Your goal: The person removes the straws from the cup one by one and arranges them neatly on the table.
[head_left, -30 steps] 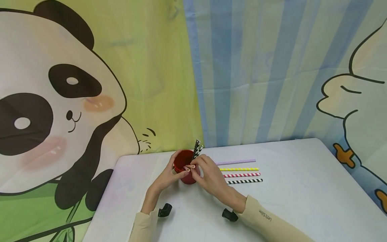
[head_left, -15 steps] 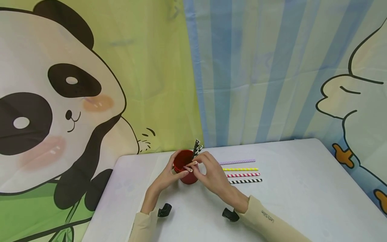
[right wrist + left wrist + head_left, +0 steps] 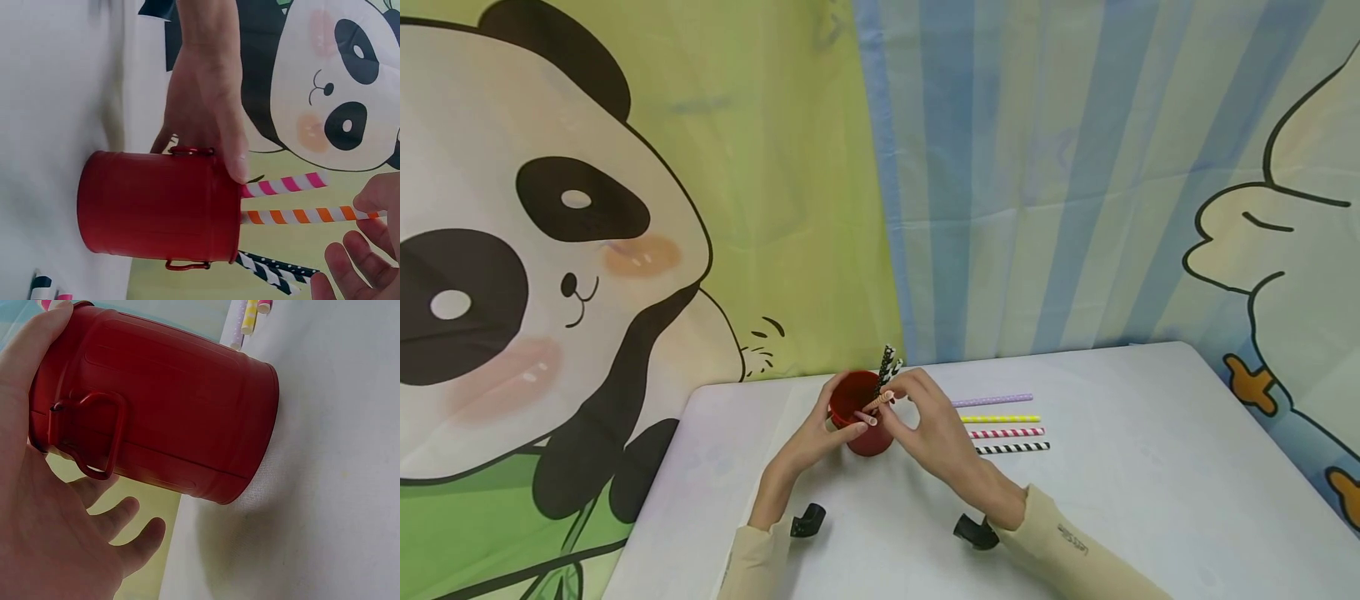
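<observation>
Red tin bucket (image 3: 865, 421) on tabletop (image 3: 1112, 500), gripped at rim by our left hand (image 3: 820, 437); right hand (image 3: 925, 425) pinches orange-striped straw (image 3: 300, 216), lower end inside. Risk, we judge: loose pinch lets straw tip out over rim

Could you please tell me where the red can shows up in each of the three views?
Head: the red can stands left of centre on the table, between both hands.
Left wrist: it fills the upper left, lying sideways in the picture.
Right wrist: it sits lower left, also sideways.
Shared landmark: the left hand gripping its rim.
</observation>
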The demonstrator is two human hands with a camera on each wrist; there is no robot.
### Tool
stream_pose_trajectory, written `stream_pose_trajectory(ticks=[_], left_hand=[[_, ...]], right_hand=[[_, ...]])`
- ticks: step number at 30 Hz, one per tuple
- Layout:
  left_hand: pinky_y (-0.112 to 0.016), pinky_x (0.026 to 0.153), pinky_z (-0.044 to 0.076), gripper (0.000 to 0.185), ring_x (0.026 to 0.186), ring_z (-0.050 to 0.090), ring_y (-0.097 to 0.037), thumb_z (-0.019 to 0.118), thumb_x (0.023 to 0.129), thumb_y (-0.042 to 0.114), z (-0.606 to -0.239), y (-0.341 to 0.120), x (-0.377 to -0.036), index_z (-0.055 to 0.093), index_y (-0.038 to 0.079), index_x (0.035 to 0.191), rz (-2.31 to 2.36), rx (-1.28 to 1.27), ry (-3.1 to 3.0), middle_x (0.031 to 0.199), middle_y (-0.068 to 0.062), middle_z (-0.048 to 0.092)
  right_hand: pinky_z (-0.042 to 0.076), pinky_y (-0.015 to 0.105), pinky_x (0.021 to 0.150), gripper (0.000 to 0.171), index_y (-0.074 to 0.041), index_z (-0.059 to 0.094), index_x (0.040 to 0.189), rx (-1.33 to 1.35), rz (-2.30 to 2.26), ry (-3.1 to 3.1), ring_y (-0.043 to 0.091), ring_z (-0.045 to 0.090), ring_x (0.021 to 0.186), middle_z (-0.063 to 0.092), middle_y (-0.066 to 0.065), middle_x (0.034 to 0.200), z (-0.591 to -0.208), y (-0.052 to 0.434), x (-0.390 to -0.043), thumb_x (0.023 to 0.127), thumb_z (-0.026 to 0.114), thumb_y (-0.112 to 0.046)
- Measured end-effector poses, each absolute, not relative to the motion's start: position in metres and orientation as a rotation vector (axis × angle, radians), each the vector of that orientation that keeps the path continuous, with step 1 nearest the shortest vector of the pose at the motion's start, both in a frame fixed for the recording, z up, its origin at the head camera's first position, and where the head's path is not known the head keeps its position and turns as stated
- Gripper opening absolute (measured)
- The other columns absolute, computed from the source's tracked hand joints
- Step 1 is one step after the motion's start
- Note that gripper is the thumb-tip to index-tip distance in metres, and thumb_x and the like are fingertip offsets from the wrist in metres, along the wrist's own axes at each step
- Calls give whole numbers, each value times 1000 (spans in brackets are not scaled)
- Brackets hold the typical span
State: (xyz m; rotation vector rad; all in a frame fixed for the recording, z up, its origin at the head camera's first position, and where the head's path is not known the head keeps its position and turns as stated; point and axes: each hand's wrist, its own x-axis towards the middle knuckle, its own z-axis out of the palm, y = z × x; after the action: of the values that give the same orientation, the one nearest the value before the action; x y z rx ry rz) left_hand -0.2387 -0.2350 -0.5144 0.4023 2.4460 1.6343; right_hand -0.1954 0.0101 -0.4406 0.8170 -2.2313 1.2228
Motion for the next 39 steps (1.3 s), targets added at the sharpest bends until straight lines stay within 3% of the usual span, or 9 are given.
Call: stream_pose_trajectory(ticks=[11, 21, 28, 39], left_hand=[[-63, 114, 34, 92, 143, 37, -25, 77, 87, 37, -513, -234, -239, 19, 36, 159, 1638, 418, 2460, 155, 5, 36], [-60, 114, 36, 89, 143, 37, -25, 77, 88, 34, -512, -234, -238, 20, 47, 154, 1647, 436, 2451, 155, 4, 36], [-63, 114, 34, 93, 144, 36, -25, 77, 88, 36, -515, -234, -239, 18, 35, 159, 1644, 429, 2452, 155, 4, 35], [-63, 113, 37, 91, 145, 35, -27, 77, 88, 36, -516, -234, -239, 19, 38, 158, 1640, 420, 2452, 156, 2, 36]], right_hand=[[54, 32, 87, 19, -15, 64, 110, 787, 1288, -2184, 17, 59, 101, 61, -4, 111, -430, 15, -189, 92, 70, -12], [53, 27, 91, 23, -11, 65, 112, 795, 1332, -2109, 13, 58, 103, 62, -2, 113, -417, 23, -184, 91, 71, -8], [53, 27, 90, 20, -10, 66, 110, 785, 1357, -2087, 12, 57, 102, 63, -3, 111, -413, 27, -181, 90, 71, -8], [53, 28, 90, 22, -13, 67, 109, 769, 1356, -2043, 13, 58, 102, 64, -2, 111, -404, 33, -172, 89, 73, -6]])
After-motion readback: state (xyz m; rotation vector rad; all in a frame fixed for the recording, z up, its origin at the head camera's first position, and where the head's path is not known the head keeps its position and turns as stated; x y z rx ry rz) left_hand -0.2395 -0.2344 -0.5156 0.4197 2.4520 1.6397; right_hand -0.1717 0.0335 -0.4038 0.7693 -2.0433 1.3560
